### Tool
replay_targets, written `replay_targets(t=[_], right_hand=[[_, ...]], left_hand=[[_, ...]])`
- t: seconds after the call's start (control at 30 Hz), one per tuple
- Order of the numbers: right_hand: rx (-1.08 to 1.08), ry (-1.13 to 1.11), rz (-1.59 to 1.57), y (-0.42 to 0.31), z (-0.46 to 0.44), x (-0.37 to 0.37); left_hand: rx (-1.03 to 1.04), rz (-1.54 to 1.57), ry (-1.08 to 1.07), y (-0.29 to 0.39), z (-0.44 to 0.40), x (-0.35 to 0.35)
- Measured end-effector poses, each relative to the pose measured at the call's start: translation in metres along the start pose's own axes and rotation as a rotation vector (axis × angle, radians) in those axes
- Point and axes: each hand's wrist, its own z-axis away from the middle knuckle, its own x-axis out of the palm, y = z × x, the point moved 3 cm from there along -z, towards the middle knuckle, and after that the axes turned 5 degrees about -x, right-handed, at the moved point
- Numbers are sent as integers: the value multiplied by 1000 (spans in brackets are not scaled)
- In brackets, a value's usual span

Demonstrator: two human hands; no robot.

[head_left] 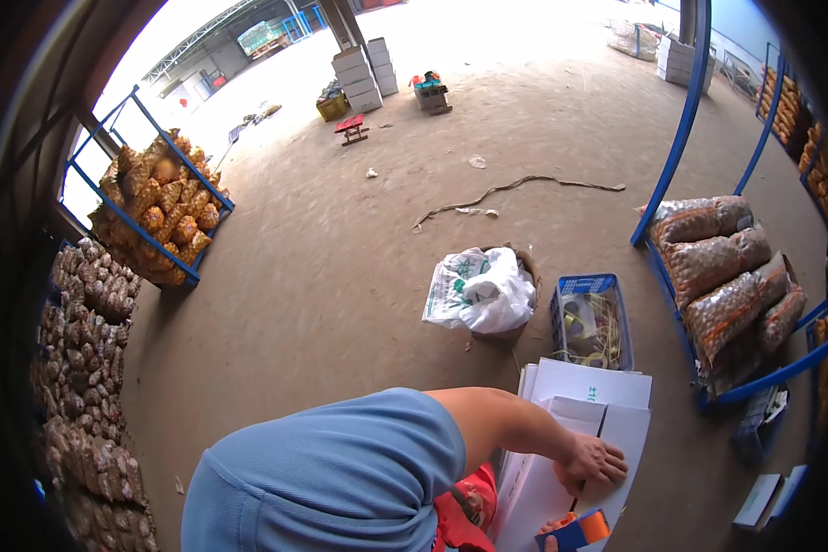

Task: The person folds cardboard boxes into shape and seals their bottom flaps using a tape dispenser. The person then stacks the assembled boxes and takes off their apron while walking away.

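Observation:
My left hand (596, 463) lies on top of a white cardboard box (534, 497), palm down, fingers spread and pointing right. The box flaps meet at a dark gap running under this hand. Just below it, at the bottom edge, is a blue and orange tool (584, 531) that looks like a tape dispenser. My right hand (551, 538) is wrapped round its left side, with only some fingers showing. A blue sleeve covers my left upper arm, and something red shows beneath the arm.
Beyond the box stand a blue crate (624, 322) with tape rolls and a carton holding white plastic bags (501, 299). Blue-framed racks with filled net sacks (161, 198) stand left and right. A rope (524, 182) lies on the floor.

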Motion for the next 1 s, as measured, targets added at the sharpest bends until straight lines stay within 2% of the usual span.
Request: replay_targets(t=[0.17, 0.23, 0.27, 0.4, 0.47, 0.67, 0.73, 0.87, 0.93, 1.0], right_hand=[[-66, 31, -154, -22, 10, 18], [-1, 227, -159, -28, 9, 23], [92, 225, -183, -33, 14, 27], [81, 279, -358, -27, 18, 29], [60, 320, -262, -17, 20, 27], [120, 394, -265, -31, 7, 20], [76, 304, -380, -30, -1, 14], [0, 242, -345, -50, -44, 14], [4, 204, -298, -35, -55, 10], [-94, 144, 5, -20, -59, 5]], left_hand=[[-18, -108, -90, 0, -4, -4], [-47, -44, -92, -1, -2, -6], [-91, -38, -106, 0, -2, -7], [-150, -121, -296, 1, -9, -10], [-163, -94, -305, 3, -12, -14], [-175, -110, -388, 1, -12, -16], [-178, -29, -371, 1, -13, -17], [-171, 20, -355, -4, -13, -20], [-144, 105, -313, -6, -12, -23], [-148, 141, -274, -6, -12, -23]])
